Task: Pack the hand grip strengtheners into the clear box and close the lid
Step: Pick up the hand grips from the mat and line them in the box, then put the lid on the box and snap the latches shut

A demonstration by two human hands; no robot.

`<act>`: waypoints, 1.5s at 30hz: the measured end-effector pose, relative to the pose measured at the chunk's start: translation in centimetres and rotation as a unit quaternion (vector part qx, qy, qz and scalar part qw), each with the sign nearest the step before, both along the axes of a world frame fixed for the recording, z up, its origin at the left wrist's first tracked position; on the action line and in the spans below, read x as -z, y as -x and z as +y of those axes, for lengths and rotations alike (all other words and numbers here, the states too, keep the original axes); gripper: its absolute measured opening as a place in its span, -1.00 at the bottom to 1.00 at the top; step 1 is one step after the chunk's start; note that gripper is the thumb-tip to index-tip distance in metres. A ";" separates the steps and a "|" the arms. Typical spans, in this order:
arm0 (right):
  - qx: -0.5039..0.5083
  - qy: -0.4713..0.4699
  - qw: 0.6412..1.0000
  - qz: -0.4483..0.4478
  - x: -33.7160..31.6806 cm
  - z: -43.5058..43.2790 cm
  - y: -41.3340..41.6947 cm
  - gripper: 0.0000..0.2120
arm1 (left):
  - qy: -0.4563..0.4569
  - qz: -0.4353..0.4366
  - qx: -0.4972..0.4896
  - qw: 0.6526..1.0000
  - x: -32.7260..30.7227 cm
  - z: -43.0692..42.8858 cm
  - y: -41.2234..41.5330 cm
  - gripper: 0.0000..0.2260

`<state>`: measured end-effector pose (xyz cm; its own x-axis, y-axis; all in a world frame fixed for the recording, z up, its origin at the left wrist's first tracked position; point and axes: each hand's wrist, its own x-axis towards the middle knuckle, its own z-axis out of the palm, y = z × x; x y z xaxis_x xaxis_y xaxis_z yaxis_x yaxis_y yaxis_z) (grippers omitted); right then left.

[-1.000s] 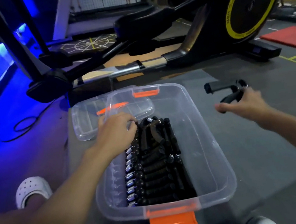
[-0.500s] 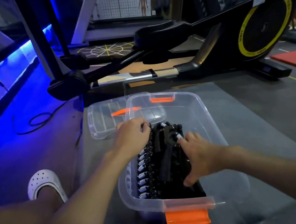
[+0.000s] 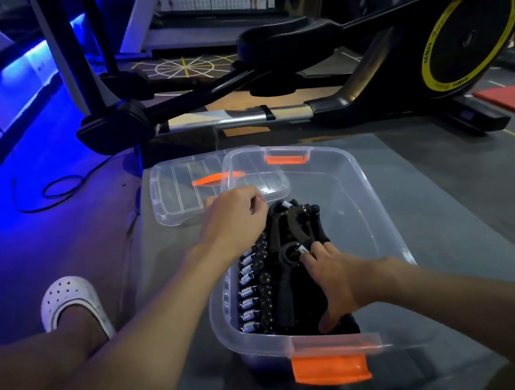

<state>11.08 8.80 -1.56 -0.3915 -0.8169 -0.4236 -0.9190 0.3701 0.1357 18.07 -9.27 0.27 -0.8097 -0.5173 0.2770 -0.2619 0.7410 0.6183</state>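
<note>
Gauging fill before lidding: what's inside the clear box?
Hand grip strengtheners packed in a row along the clear box's left side, with another strengthener lying across the top under the right hand. The right side looks bare. That hand and the left hand hide part of the stack.

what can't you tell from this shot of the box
Head view only:
- What the left hand grips, if anything: its curled fingers hide it.
- How many strengtheners are packed: the right hand covers part of the pile.
- The right end of the lid: blurred behind the box wall.
</note>
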 end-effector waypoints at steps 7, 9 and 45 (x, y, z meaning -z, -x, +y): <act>-0.041 -0.002 0.999 0.014 0.3 0.1 -0.1 0.14 | -0.038 0.031 0.000 0.999 -0.4 0.3 -0.6 -0.80; -0.030 0.011 0.999 -0.009 0.2 0.4 -0.2 0.09 | -0.042 0.035 0.006 0.999 -0.4 0.3 -0.7 -0.80; 0.058 0.344 0.935 -0.064 0.8 -21.3 3.1 -0.39 | -0.014 -0.155 -0.007 0.988 13.7 -21.1 1.3 -0.69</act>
<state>7.94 -12.49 -2.32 -0.4760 -0.8689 0.1359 -0.8598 0.4272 -0.2798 16.75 -30.37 -13.42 -0.8465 -0.5324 0.0020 -0.4517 0.7200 0.5268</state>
